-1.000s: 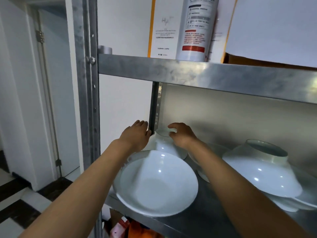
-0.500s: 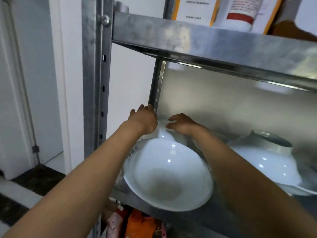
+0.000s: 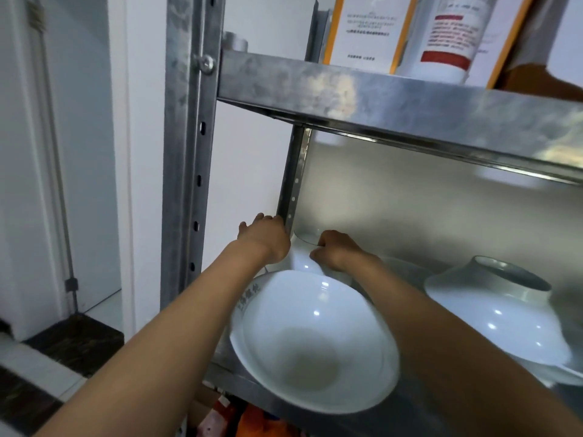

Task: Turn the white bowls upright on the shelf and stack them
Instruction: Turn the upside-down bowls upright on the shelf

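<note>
Metal shelf (image 3: 394,99): both hands hold inverted bowl (image 3: 304,258), foot up.

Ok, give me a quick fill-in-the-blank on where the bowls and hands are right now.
1. Both hands reach the bowl at the back, which lies ____ side up.
2. The front bowl sits ____, its inside showing.
3. The bowl on the right rests upside ____.
4. The right hand touches the back bowl's ____ ring.

Missing words: bottom; upright; down; foot
</note>
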`<action>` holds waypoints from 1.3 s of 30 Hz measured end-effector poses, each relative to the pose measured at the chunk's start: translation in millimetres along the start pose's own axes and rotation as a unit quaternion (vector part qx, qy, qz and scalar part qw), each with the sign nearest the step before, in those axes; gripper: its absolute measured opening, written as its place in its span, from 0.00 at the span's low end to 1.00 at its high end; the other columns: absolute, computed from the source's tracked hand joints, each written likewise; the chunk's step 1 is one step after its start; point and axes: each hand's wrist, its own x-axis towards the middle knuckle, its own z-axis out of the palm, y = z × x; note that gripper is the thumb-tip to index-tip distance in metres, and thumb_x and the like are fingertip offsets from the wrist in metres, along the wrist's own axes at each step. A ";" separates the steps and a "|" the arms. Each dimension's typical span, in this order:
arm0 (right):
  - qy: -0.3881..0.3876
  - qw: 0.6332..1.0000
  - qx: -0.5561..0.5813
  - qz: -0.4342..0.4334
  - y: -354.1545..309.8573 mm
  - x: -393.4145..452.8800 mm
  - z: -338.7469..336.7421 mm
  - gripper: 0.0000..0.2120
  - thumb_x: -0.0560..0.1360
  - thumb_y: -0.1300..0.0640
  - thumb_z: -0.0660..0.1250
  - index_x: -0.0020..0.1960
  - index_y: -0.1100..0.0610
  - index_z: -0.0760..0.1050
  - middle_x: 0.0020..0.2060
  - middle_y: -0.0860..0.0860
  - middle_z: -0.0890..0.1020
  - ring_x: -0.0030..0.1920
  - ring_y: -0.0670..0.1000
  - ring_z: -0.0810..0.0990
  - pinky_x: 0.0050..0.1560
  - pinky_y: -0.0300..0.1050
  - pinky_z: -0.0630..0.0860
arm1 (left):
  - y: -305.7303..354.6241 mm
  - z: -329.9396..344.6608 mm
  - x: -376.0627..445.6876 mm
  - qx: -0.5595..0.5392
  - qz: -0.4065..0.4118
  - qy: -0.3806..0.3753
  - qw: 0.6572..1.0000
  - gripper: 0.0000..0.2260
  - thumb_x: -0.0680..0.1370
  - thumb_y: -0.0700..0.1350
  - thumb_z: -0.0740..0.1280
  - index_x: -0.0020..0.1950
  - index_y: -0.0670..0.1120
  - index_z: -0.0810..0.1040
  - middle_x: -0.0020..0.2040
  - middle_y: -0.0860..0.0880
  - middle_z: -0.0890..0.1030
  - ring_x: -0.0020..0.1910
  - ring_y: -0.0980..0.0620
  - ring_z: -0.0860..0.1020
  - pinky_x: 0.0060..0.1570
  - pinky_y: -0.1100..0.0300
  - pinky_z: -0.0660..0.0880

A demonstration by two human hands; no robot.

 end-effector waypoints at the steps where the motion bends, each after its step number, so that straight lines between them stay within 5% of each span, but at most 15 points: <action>1: -0.003 1.000 -0.003 -0.002 0.5 0.2 -3.4 0.09 0.70 0.51 0.68 0.38 0.55 0.72 0.36 0.50 0.76 0.41 0.53 0.76 0.34 0.42 0.67 | -0.5 -1.5 -0.9 -0.012 -0.001 0.007 1.000 0.08 0.79 0.43 0.53 0.54 0.43 0.68 0.59 0.44 0.74 0.63 0.46 0.66 0.61 0.47 0.64; 6: 0.036 0.998 0.045 -0.019 5.0 1.9 -11.9 0.14 0.68 0.52 0.71 0.42 0.65 0.80 0.43 0.59 0.83 0.46 0.57 0.82 0.44 0.49 0.78 | -0.2 -7.3 -8.0 -0.088 -0.015 0.026 0.996 0.05 0.80 0.42 0.52 0.45 0.44 0.64 0.52 0.44 0.72 0.52 0.46 0.67 0.57 0.50 0.68; 9: 0.066 0.993 0.089 -0.028 1.7 -2.4 -16.0 0.14 0.69 0.52 0.72 0.44 0.63 0.81 0.42 0.58 0.83 0.42 0.53 0.81 0.40 0.44 0.75 | -2.4 -10.4 -7.3 -0.167 -0.034 0.018 0.985 0.11 0.81 0.46 0.52 0.48 0.42 0.69 0.53 0.42 0.74 0.49 0.45 0.69 0.50 0.53 0.68; 12: 0.088 0.982 0.165 -0.016 -2.0 -5.8 -26.1 0.14 0.69 0.52 0.73 0.43 0.64 0.81 0.35 0.54 0.81 0.35 0.50 0.77 0.38 0.43 0.74 | 0.9 -15.1 -13.2 -0.259 -0.053 0.031 0.964 0.18 0.82 0.50 0.52 0.65 0.39 0.69 0.64 0.39 0.73 0.61 0.40 0.72 0.56 0.54 0.68; 16: 0.127 0.956 0.262 0.019 2.5 -7.0 -41.1 0.14 0.68 0.53 0.74 0.42 0.65 0.82 0.32 0.55 0.81 0.34 0.54 0.79 0.43 0.50 0.79 | 11.3 -19.1 -21.8 -0.297 -0.034 0.101 0.949 0.21 0.82 0.50 0.53 0.71 0.38 0.62 0.71 0.39 0.66 0.69 0.42 0.66 0.62 0.55 0.64; 19: 0.133 0.908 0.392 0.067 6.3 -12.9 -46.8 0.13 0.68 0.56 0.75 0.44 0.66 0.80 0.39 0.59 0.80 0.38 0.55 0.80 0.45 0.52 0.81 | 20.0 -26.2 -24.8 -0.348 -0.026 0.113 0.930 0.21 0.82 0.50 0.54 0.70 0.38 0.63 0.70 0.40 0.69 0.67 0.43 0.69 0.54 0.59 0.64; 27: 0.016 0.693 0.715 0.094 3.3 -38.1 -56.0 0.15 0.78 0.61 0.66 0.62 0.62 0.70 0.59 0.56 0.73 0.50 0.63 0.77 0.45 0.57 0.81 | 27.7 -26.5 -29.9 -0.424 -0.004 0.032 0.905 0.20 0.79 0.54 0.61 0.66 0.43 0.70 0.63 0.45 0.75 0.60 0.45 0.74 0.49 0.59 0.69; 31: -0.047 0.589 0.796 0.131 -2.2 -49.3 -62.2 0.15 0.78 0.58 0.65 0.60 0.65 0.67 0.59 0.67 0.71 0.64 0.75 0.68 0.60 0.61 0.75 | 25.9 -33.4 -42.8 -0.464 0.051 -0.017 0.884 0.17 0.77 0.52 0.65 0.64 0.47 0.74 0.57 0.50 0.78 0.50 0.54 0.76 0.41 0.64 0.70; 36: -0.049 0.567 0.814 0.116 -5.5 -56.6 -57.6 0.16 0.78 0.59 0.64 0.62 0.65 0.68 0.61 0.65 0.69 0.62 0.78 0.67 0.56 0.65 0.76 | 20.7 -34.9 -44.9 -0.408 0.104 0.080 0.904 0.02 0.75 0.39 0.67 0.44 0.43 0.79 0.37 0.48 0.76 0.38 0.50 0.72 0.37 0.61 0.67; 39: -0.069 0.573 0.807 0.128 -4.1 -60.4 -52.8 0.17 0.78 0.55 0.65 0.62 0.63 0.70 0.61 0.71 0.71 0.58 0.75 0.73 0.48 0.63 0.80 | 25.7 -37.1 -45.8 -0.394 0.107 0.155 0.899 0.11 0.75 0.39 0.67 0.33 0.47 0.75 0.30 0.52 0.71 0.31 0.54 0.69 0.31 0.68 0.63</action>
